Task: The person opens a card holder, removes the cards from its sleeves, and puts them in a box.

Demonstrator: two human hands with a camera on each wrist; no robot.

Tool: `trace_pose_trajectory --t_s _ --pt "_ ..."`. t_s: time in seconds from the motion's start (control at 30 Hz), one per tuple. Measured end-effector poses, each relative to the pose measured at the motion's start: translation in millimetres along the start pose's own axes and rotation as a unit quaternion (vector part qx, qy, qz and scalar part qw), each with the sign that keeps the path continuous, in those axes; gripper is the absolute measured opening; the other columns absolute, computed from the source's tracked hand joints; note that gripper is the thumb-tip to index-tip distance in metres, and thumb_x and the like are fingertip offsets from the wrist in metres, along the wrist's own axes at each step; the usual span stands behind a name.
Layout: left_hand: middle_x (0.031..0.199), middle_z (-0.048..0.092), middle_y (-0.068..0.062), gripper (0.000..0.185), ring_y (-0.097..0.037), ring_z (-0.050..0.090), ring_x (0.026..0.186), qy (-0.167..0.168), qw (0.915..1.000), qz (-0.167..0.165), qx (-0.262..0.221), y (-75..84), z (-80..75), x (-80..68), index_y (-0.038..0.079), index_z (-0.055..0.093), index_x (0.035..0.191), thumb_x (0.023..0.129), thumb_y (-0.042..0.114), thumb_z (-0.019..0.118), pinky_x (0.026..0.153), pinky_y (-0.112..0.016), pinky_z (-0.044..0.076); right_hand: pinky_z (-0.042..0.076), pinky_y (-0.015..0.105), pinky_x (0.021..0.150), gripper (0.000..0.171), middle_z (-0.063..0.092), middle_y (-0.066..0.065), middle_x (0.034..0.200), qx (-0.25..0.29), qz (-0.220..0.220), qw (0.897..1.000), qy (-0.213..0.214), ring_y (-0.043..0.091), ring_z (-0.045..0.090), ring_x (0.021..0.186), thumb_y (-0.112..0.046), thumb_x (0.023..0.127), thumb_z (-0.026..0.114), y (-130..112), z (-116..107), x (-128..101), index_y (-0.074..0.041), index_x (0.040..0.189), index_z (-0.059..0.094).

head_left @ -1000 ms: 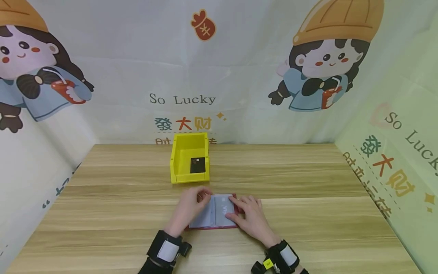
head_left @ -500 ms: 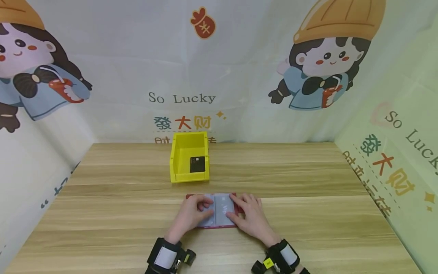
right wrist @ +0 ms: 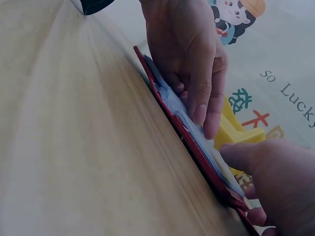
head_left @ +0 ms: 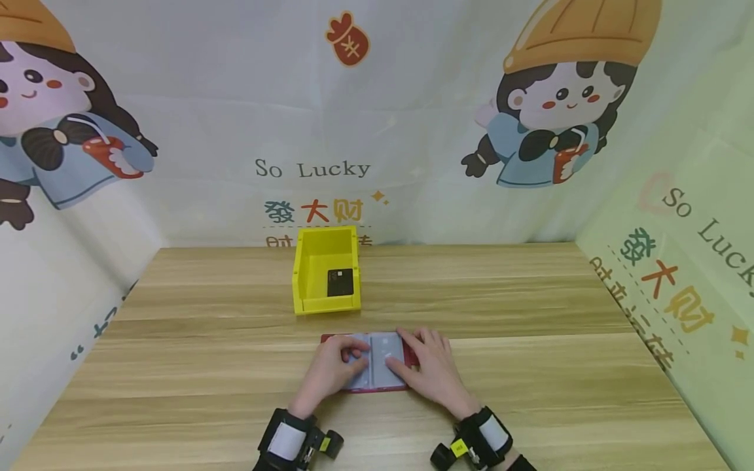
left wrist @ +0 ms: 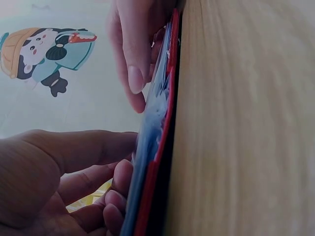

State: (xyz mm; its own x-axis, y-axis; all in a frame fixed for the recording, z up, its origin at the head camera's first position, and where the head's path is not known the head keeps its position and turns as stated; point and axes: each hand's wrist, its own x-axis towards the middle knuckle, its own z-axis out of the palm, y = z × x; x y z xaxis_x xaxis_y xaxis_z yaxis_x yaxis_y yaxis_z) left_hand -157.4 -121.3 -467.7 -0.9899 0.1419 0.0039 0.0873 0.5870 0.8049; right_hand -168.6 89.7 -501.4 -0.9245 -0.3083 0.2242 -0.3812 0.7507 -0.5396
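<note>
A small card holder (head_left: 387, 373) lies opened flat on the table, with a red cover and clear plastic sleeves. My left hand (head_left: 332, 366) rests on the left-hand sleeves, thumb and index fingertips touching them and the other fingers bent. On the other side my right hand (head_left: 434, 367) touches the right-hand page: its thumb lies on the sleeve and its index finger reaches the top corner. In the right wrist view, more right fingertips sit by the edge of the red cover (right wrist: 197, 150). The left hand covers part of the left page.
A yellow bin (head_left: 327, 305) stands behind the card holder, with a black card (head_left: 340, 283) inside. Wood-grain table (head_left: 501, 294) surrounds both. A printed cloth (head_left: 412, 131) with cartoon figures closes off the back and sides.
My left hand has come down from the top of the card holder onto its left page. The right hand has shifted slightly; the "VIP" lettering seen earlier on the right page no longer shows.
</note>
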Motion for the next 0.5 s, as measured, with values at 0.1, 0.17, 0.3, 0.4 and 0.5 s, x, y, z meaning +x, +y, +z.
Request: trace_pose_trajectory --t_s 0.1,0.17,0.3,0.4,0.5 --pt "0.086 0.064 -0.005 0.014 -0.015 0.048 0.076 0.001 1.0 0.003 -0.003 -0.2 -0.6 -0.2 0.004 0.076 0.1 0.085 0.003 0.074 0.066 -0.022 0.036 0.025 0.032 0.081 0.062 0.054 0.004 0.104 -0.02 -0.005 1.0 0.006 0.017 0.043 0.092 -0.051 0.089 0.069 2.5 2.0 5.3 -0.012 0.137 0.062" --pt "0.086 0.064 -0.005 0.014 -0.015 0.049 0.076 0.0 1.0 0.005 -0.003 -0.7 -0.7 -0.5 0.004 0.076 0.1 0.085 0.003 0.074 0.066 -0.022 0.036 0.024 0.033 0.081 0.063 0.054 0.004 0.105 -0.03 -0.009 0.999 0.008 0.018 0.042 0.092 -0.053 0.087 0.069 4.0 2.5 7.8 -0.014 0.137 0.062" --pt "0.086 0.064 -0.005 0.014 -0.015 0.049 0.077 -0.002 1.0 0.003 -0.004 -0.5 -1.0 -0.8 0.004 0.076 0.1 0.086 0.004 0.074 0.066 -0.022 0.037 0.023 0.034 0.08 0.064 0.051 0.004 0.104 -0.029 -0.013 1.0 0.001 0.019 0.04 0.092 -0.053 0.086 0.07 4.9 1.4 9.5 -0.016 0.137 0.062" --pt "0.087 0.064 -0.005 0.015 -0.015 0.049 0.077 -0.006 1.0 -0.002 -0.005 -0.2 -1.2 -0.6 0.004 0.076 0.101 0.086 0.004 0.074 0.067 -0.022 0.037 0.023 0.034 0.08 0.062 0.049 0.003 0.103 -0.026 -0.013 1.0 -0.002 0.019 0.039 0.092 -0.053 0.086 0.071 4.6 0.3 9.3 -0.018 0.137 0.063" --pt "0.087 0.063 -0.004 0.015 -0.015 0.049 0.078 -0.009 0.9999 -0.007 -0.007 -0.1 -1.6 -0.3 0.005 0.076 0.102 0.087 0.004 0.073 0.067 -0.022 0.037 0.023 0.034 0.079 0.06 0.049 0.003 0.103 -0.023 -0.015 1.0 0.003 0.019 0.038 0.092 -0.052 0.085 0.073 3.9 -0.5 9.1 -0.018 0.134 0.065"
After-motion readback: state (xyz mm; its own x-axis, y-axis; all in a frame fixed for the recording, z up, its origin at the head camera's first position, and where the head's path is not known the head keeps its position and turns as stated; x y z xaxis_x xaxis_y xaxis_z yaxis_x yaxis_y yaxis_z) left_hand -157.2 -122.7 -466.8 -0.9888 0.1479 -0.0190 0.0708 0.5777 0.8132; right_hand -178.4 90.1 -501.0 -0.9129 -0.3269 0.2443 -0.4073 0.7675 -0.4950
